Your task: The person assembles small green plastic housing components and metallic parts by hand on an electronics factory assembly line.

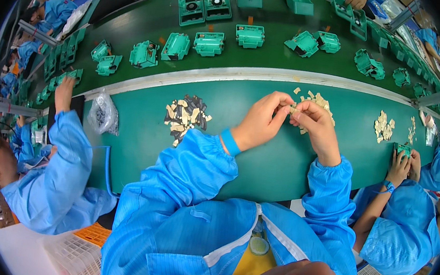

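Note:
My left hand [265, 118], with a blue band at its wrist, meets my right hand [316, 128] above the green table [275, 169]. The fingertips of both pinch a small cream-coloured piece [293, 109] between them; its exact shape is too small to make out. Just behind my right hand lies a heap of flat cream-coloured pieces [323, 101], partly covered by the fingers. To the left of my left hand is a mixed heap of black and cream pieces [185, 114], spread loosely on the tabletop.
Beyond a pale rail [209, 79], green plastic housings [209, 43] stand on a dark green belt [184, 65]. A clear plastic bag [103, 113] lies at the left. More cream pieces [383, 127] sit at the right. Co-workers in blue [63, 170] sit on both sides.

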Motion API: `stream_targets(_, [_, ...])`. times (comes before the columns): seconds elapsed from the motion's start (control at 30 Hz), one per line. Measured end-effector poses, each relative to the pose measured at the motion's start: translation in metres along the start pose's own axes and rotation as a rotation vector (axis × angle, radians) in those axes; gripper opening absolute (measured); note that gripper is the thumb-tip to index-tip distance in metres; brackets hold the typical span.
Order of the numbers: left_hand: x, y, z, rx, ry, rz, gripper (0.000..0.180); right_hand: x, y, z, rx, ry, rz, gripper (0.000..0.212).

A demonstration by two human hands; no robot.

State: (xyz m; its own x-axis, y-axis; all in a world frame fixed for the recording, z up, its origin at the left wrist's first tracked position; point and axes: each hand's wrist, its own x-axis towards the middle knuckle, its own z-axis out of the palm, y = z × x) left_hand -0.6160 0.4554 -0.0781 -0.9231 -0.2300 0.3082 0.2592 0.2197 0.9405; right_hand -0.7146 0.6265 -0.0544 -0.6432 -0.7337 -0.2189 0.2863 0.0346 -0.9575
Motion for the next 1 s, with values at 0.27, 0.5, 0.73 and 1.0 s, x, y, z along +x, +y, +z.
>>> stream_targets(0.27, [0.007, 0.002, 0.0, 0.39, 0.191, 0.309, 0.02, 0.001, 0.0, -0.003, -0.048, 0.029, -0.08, 0.008])
stream_targets(0.5, [0.006, -0.002, 0.001, 0.447, 0.16, 0.299, 0.013, 0.003, 0.004, 0.003, -0.267, 0.094, -0.204, 0.008])
stream_targets(0.73, [0.003, -0.002, 0.002, 0.554, 0.144, 0.317, 0.012, 0.005, 0.005, 0.009, -0.695, 0.149, -0.488, 0.005])
stream_targets(1.0, [0.007, -0.004, 0.006, 0.533, 0.127, 0.336, 0.012, 0.005, 0.002, 0.007, -0.786, 0.146, -0.508, 0.005])
